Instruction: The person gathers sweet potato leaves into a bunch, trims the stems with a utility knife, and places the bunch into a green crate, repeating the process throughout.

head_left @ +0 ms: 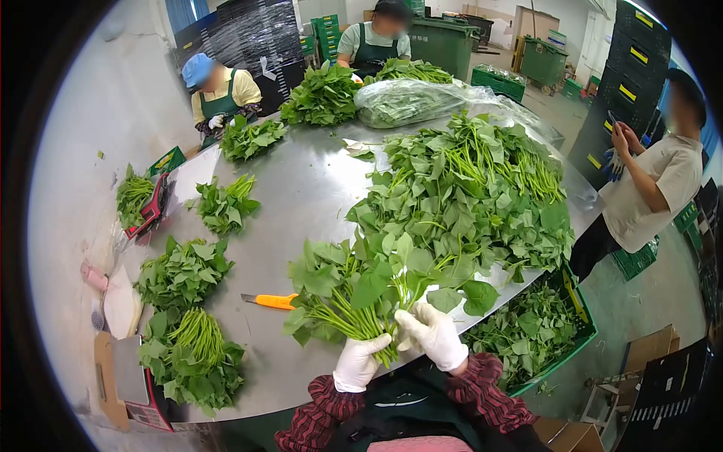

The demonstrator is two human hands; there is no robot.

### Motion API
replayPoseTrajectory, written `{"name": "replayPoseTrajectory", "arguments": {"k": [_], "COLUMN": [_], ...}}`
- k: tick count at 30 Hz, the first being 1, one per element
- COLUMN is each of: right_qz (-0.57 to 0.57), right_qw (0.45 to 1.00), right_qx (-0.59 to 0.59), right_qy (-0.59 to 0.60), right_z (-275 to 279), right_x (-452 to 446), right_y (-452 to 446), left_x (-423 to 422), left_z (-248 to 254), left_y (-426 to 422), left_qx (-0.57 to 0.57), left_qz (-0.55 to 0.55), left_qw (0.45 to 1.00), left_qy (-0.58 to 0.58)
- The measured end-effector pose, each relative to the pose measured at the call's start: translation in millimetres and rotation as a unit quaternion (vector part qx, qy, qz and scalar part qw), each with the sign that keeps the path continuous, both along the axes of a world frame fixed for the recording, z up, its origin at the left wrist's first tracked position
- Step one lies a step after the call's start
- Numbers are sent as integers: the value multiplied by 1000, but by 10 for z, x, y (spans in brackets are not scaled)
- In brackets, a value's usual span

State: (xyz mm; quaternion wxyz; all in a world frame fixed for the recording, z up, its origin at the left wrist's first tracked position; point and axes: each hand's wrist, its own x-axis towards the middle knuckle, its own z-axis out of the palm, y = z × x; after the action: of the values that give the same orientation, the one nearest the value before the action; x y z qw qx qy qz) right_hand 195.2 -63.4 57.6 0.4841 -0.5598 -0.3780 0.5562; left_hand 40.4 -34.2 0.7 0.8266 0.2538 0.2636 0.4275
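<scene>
My left hand point(360, 364), in a white glove, is closed round the stem ends of a bunch of leafy greens point(348, 315) at the table's near edge. Just to its right, my gloved right hand point(435, 337) has its fingers pinched together on a leafy stem point(403, 285) beside the bunch. An orange utility knife point(275, 301) lies left of the bunch, its blade pointing left. Beyond my hands spreads a large heap of leafy greens point(459, 196).
Several bunches point(184, 273) line the left of the metal table point(294, 200), near red scales point(154, 205). A clear plastic bag of greens point(410, 103) lies at the back. A green crate point(591, 331) stands below right. Two co-workers point(222, 94) are across; another person point(651, 173) stands right.
</scene>
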Motion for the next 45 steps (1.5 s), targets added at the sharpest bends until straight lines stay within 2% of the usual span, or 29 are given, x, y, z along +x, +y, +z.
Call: {"name": "replayPoseTrajectory", "arguments": {"k": [2,6,7,8,9,10,12,13,14,16,17,18,20,21,22,24,25,28,29,30,32,33,35,36,37,38,40,42,45], "right_qz": [-6,-49,-97,-138,-158,-157,-135,-95,-32,-39,-38,-40,-122,-119,-74,-4,-19,34,-65,-78,-147,-205,-290,-256,-294,-224,-278,-253,-123], "right_qw": [994,991,983,924,910,910,823,789,826,821,857,952,990,986,970,943,916,947,857,849,906,765,765,893,900,784,729,885,972], "right_qx": [-9,25,139,244,254,252,330,421,342,371,215,188,59,89,93,142,144,78,268,268,251,292,210,-34,9,-145,-75,-1,34], "right_qy": [106,124,-69,-260,-287,-288,-442,-437,-448,-432,-466,-239,-25,-81,-212,-302,-373,-309,-436,-448,-309,-536,-535,-369,-321,-560,-621,-392,-195], "right_z": [-123,-399,-625,-742,-429,-492,-577,-542,-492,-198,-810,-1069,-446,-443,-342,-353,-488,-536,-609,-633,-976,-861,-887,-752,-895,-961,-895,-528,-283], "right_x": [-29,-89,-114,-139,-218,-200,-178,-184,-273,-269,-191,-118,-102,-130,-114,-165,-194,-198,-243,-252,-210,-86,324,568,886,1195,1349,1127,558], "right_y": [33,71,68,64,-37,-69,-135,-129,-245,-286,-366,-346,-238,-192,-181,-146,-142,-164,-175,-178,-192,-162,-180,-250,-253,-290,-428,-433,-325], "left_x": [-23,-22,-1,22,72,58,18,44,-19,-81,-86,-78,-33,7,33,98,119,46,2,12,55,29,-99,-157,-194,-213,-202,-163,-43], "left_z": [-37,-123,-90,-47,51,3,-100,-109,-90,-114,-103,-44,0,-5,-5,12,51,-91,-176,-141,-54,-119,-58,-20,64,78,101,76,42], "left_y": [11,2,-1,-17,-38,-41,-15,29,56,159,166,161,125,86,62,10,-8,24,40,51,39,74,166,213,235,240,269,232,167], "left_qx": [3,6,-8,-24,-29,-30,-19,-40,-24,-6,-8,7,25,36,48,66,63,32,-1,7,-14,-4,12,28,2,2,20,15,2], "left_qz": [-16,-25,-37,-47,-28,-28,-9,44,0,31,36,62,84,90,95,75,59,27,3,10,94,115,110,99,129,137,140,131,62], "left_qw": [1000,1000,999,999,999,999,1000,998,998,999,999,998,995,994,993,992,994,998,999,999,995,993,993,992,990,989,989,991,997], "left_qy": [-5,-1,5,11,19,17,7,14,-65,-6,-7,19,45,52,57,75,69,50,36,34,-13,3,-37,-75,-51,-52,-31,-29,-45]}}
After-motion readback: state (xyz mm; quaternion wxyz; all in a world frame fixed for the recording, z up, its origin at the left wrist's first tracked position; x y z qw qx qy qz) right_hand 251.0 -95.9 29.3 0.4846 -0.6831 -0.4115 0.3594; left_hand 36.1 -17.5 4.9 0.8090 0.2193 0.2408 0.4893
